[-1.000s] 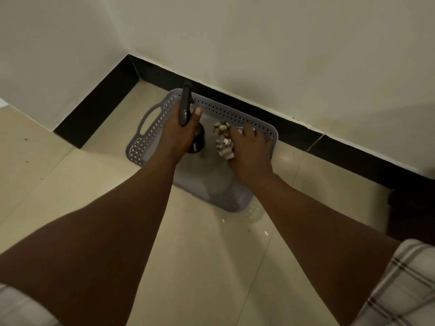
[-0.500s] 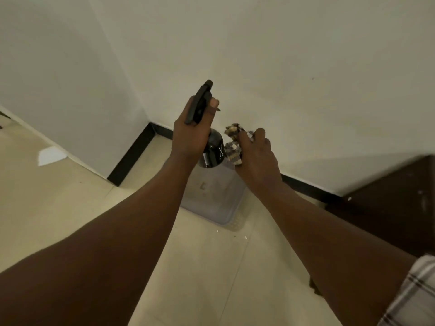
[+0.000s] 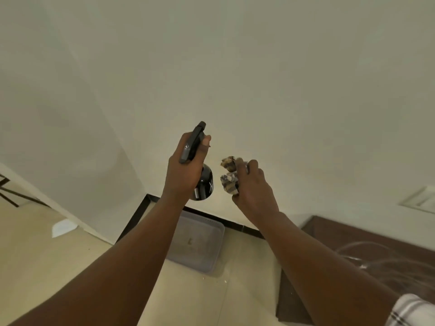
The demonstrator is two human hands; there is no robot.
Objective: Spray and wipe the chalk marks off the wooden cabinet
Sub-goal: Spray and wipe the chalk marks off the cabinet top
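Currently, left hand [image 3: 182, 171] grips the black spray bottle [image 3: 204, 184], fingers clenched round its trigger head, held upright before the wall [image 3: 259, 78]. Right hand [image 3: 253, 188] grasps a crumpled cloth [image 3: 229, 176], just right of the bottle, not touching it. Below the bottle, a grey basket [image 3: 207, 250] sits on the floor. Cabinet [image 3: 376, 241], with white chalk marks [image 3: 360, 251], stands right of the basket.
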